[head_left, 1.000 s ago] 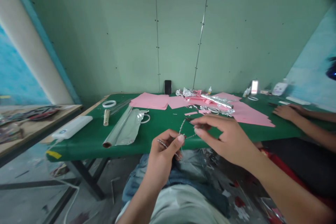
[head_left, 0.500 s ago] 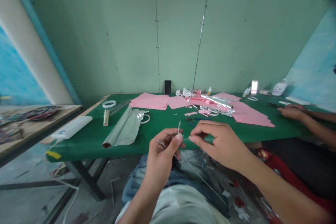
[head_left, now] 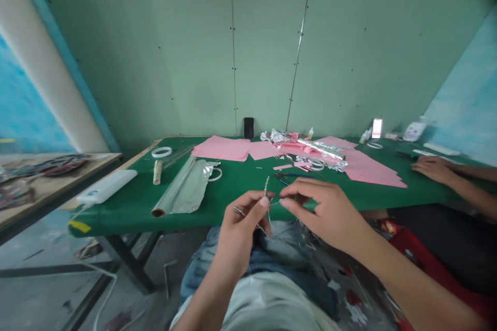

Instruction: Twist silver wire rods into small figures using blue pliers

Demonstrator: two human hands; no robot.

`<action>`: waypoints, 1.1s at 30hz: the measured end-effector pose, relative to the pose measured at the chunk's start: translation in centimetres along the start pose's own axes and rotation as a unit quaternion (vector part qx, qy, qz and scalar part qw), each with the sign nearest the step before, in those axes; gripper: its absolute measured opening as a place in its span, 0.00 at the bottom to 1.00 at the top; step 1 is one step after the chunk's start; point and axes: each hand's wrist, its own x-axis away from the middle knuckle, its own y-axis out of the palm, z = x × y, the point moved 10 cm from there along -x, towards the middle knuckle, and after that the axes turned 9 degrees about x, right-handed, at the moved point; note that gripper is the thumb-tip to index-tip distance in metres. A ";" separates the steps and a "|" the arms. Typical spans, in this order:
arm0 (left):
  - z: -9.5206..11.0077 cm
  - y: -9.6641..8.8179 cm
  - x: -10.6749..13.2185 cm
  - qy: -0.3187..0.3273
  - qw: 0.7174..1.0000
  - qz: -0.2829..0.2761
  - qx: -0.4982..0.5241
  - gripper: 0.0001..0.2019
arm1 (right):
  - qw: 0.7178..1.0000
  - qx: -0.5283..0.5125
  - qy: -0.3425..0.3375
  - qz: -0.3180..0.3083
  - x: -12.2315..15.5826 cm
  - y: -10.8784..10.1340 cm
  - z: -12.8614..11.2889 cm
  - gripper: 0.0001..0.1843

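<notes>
My left hand (head_left: 238, 225) is closed, thumb against fingers, around a thin twisted silver wire (head_left: 266, 184). One twisted end stands upright above the thumb. Another twisted length crosses the palm and comes out below the fingers. My right hand (head_left: 324, 209) pinches a short strand that reaches sideways from the left fingertips. Both hands are held above my lap at the front edge of the green table (head_left: 229, 199). Just beyond my right hand lies a blue-handled tool (head_left: 285, 182), partly hidden by that hand.
A foil roll (head_left: 173, 189) and white power bank (head_left: 106, 186) lie to the left. Pink sheets (head_left: 221, 148) and crumpled foil (head_left: 281, 136) spread along the back. A black phone (head_left: 248, 128) leans on the wall. At right, another person's hand (head_left: 433, 167) rests on the table.
The strand between my hands now looks longer and more twisted. The long loose wire that trailed down to the right no longer shows there. The other person's hand has flattened onto the table.
</notes>
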 end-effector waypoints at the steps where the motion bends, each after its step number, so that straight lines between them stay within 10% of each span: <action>1: 0.2 -0.1 -0.2 0.011 1.000 0.006 -0.001 0.11 | 0.999 0.029 -0.010 0.035 0.5 -0.9 -0.7 0.07; 4: 1.0 -1.6 -0.9 0.057 0.996 0.063 0.008 0.10 | 0.986 0.094 -0.029 0.135 3.3 -3.5 -3.5 0.09; 6: 0.9 -2.6 -1.3 0.066 0.992 0.105 0.034 0.11 | 0.998 0.010 -0.035 0.044 4.8 -1.2 -4.6 0.06; 8: 0.4 -3.2 -1.6 0.060 0.987 0.130 0.071 0.12 | 0.997 -0.056 0.039 -0.041 5.9 2.4 -3.3 0.05; 12: -0.9 -2.5 -1.6 0.042 0.983 0.135 0.120 0.13 | 0.947 -0.232 0.211 0.066 5.7 6.5 2.3 0.19; 19: -1.6 0.3 -0.5 0.035 0.996 0.033 0.077 0.10 | 0.857 -0.410 0.261 0.169 4.3 8.0 4.5 0.12; 33: 1.2 1.8 0.5 0.015 0.960 -0.136 -0.245 0.18 | 0.964 -0.218 0.133 0.076 4.1 3.4 1.7 0.06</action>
